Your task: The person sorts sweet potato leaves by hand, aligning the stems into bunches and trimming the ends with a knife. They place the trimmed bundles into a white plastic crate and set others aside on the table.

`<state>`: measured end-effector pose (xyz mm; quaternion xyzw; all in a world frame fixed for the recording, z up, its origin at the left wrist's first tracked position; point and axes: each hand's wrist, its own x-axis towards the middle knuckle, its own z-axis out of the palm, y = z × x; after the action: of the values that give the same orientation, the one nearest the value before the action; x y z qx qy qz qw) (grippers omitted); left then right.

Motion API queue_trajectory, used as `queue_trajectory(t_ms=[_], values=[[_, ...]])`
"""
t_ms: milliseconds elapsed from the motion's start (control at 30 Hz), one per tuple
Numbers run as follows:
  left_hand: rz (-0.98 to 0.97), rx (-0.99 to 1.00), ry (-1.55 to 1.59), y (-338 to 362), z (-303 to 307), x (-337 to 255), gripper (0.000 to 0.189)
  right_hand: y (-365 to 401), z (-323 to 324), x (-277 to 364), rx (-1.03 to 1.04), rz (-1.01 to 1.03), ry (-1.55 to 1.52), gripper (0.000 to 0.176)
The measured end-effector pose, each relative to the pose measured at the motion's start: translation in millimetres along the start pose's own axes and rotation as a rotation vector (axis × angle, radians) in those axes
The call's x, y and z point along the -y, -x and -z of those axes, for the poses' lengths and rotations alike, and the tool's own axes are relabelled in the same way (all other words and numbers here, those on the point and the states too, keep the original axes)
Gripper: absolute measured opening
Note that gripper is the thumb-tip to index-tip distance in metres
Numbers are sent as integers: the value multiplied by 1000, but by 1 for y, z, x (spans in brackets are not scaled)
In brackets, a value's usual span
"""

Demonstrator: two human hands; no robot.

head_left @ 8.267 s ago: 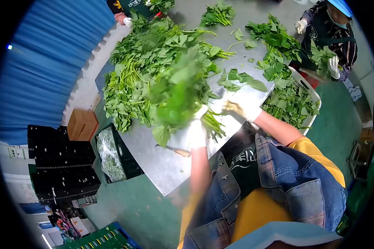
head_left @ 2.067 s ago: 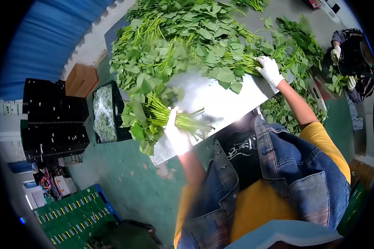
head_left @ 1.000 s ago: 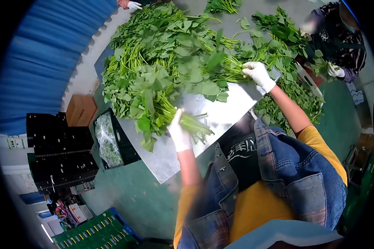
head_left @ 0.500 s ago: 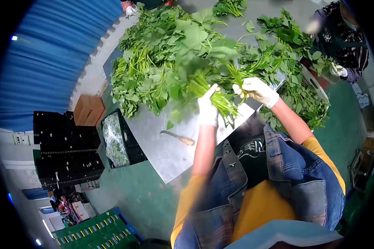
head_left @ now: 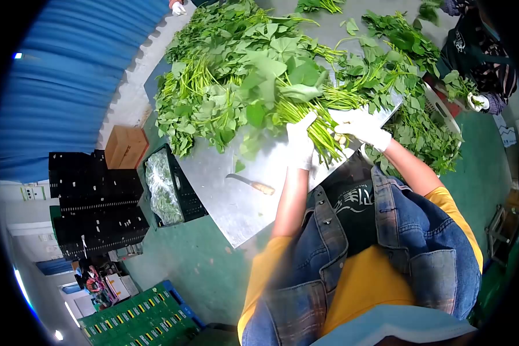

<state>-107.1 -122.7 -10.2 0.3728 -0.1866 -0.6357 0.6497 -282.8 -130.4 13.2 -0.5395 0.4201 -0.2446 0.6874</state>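
My left hand (head_left: 300, 141), in a white glove, is wrapped round a thick bunch of leafy greens (head_left: 294, 109), with the cut stems pointing towards me and the leaves away. At the right side of that bunch is my gloved right hand (head_left: 363, 128), its fingers closed on the stems near their lower ends. A knife (head_left: 251, 183) with a curved blade and wooden handle lies on the metal table (head_left: 213, 179), left of my left forearm. Beyond my hands spreads a large heap of the same greens (head_left: 207, 86), stems and leaves mixed.
A crate (head_left: 438, 109) heaped with greens stands at the right. Across from it a co-worker's gloved hand (head_left: 477, 102) holds greens; another gloved hand (head_left: 179, 8) shows at the top. Left are a bagged crate (head_left: 162, 184), a cardboard box (head_left: 126, 147) and stacked black crates (head_left: 98, 207).
My right hand has brought its few stems against the bunch in my left hand. Both hands have shifted slightly right. A co-worker's other hand at the upper right has moved up with greens.
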Motion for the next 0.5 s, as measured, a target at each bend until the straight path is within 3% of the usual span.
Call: queue_trajectory(t_ms=[67,233,300,333,367,433,467,500], values=[[0,-17,-64,-1,6,3,25,-1,-1,1,-16,52,143,14],[-27,-10,-57,-5,28,16,27,-5,-6,-5,-35,8,49,15],[-11,2,-78,1,25,9,26,1,-7,4,-217,534,784,33],[-61,-1,-68,4,15,5,25,-1,-9,15,-227,301,776,49],[-110,-5,-58,6,9,2,25,-9,-13,8,-227,298,777,49],[-180,114,-183,9,7,1,28,-30,-23,-14,-316,601,685,46],[-228,96,-349,-1,24,19,28,6,-40,67,6,178,163,53],[-279,79,-514,-13,41,39,29,-19,-49,34,-158,417,-125,40]])
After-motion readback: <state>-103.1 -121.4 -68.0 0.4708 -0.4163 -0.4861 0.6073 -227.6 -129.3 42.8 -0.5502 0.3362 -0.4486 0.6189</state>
